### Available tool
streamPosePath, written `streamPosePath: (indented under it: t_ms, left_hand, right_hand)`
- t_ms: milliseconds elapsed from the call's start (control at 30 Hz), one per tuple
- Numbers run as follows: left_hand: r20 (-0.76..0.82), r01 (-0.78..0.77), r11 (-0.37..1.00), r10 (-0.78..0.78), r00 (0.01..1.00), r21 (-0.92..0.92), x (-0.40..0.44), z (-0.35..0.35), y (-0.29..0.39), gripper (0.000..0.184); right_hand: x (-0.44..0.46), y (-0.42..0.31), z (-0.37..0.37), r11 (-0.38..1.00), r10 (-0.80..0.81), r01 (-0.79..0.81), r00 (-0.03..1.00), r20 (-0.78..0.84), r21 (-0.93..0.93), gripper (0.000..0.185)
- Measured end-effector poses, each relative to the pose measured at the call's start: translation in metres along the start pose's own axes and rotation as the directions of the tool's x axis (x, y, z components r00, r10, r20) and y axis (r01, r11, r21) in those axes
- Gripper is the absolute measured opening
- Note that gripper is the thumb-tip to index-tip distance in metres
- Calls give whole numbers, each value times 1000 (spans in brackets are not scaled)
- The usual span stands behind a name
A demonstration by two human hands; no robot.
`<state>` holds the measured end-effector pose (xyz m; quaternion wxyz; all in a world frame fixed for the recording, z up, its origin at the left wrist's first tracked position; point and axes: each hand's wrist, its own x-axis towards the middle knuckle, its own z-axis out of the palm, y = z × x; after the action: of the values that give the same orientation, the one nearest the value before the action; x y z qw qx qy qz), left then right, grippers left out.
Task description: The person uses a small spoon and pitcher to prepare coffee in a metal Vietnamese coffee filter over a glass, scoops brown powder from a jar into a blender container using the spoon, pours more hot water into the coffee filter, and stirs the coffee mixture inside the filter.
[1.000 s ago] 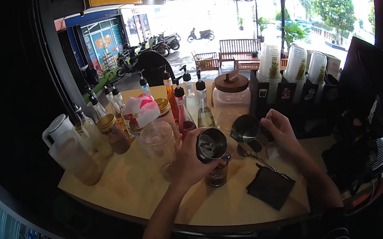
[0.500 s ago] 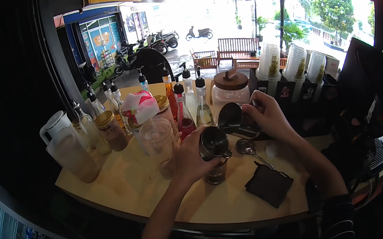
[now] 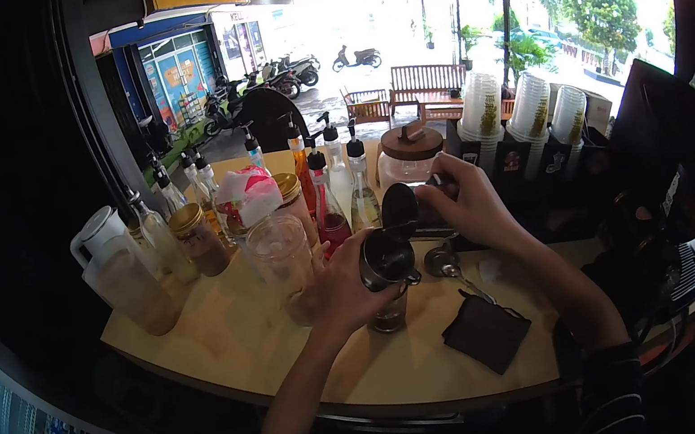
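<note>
The left hand (image 3: 347, 284) is wrapped around a metal cup (image 3: 388, 263), and the right hand (image 3: 470, 199), apart from it, grips a dark pitcher (image 3: 399, 206) tipped leftward toward the cup's rim, above a glass (image 3: 388, 318) on the counter (image 3: 359, 374).

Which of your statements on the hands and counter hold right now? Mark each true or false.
1. The right hand holds a tilted metal cup. True.
2. The left hand is holding nothing. False: the left hand grips a lower metal cup.
3. A dark cloth lies on the counter. True.
4. The clear jar's brown lid is off. False: the brown lid sits on the clear jar.
5. Clear plastic cups stand stacked. True.
</note>
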<state>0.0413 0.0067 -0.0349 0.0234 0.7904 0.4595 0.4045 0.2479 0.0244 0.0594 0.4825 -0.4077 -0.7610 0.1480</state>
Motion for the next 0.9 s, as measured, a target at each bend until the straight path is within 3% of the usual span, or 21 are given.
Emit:
streamPosePath:
  t_ms: [67,500,700,767,900]
  left_hand:
    - [-57,-18,1000,19,998,14,0,3,-2,85]
    - [-42,-13,1000,15,999,26,-2,-2,7,80]
    - [-95,22,989,-36,995,-145,-2,12,-1,80]
    - [-43,86,950,-104,994,-301,0,16,-5,83]
    - [-40,103,937,-123,992,-334,0,20,-8,85]
  right_hand:
    - [0,-4,-2,1000,-3,3,1000,4,-29,24]
    - [7,2,-6,999,-17,17,1000,-19,-36,22]
    - [11,-1,-6,1000,4,-4,1000,-5,-31,26]
    - [11,-6,-5,1000,4,-4,1000,-7,-3,25]
    - [10,-15,-3,1000,-8,8,1000,8,-17,24]
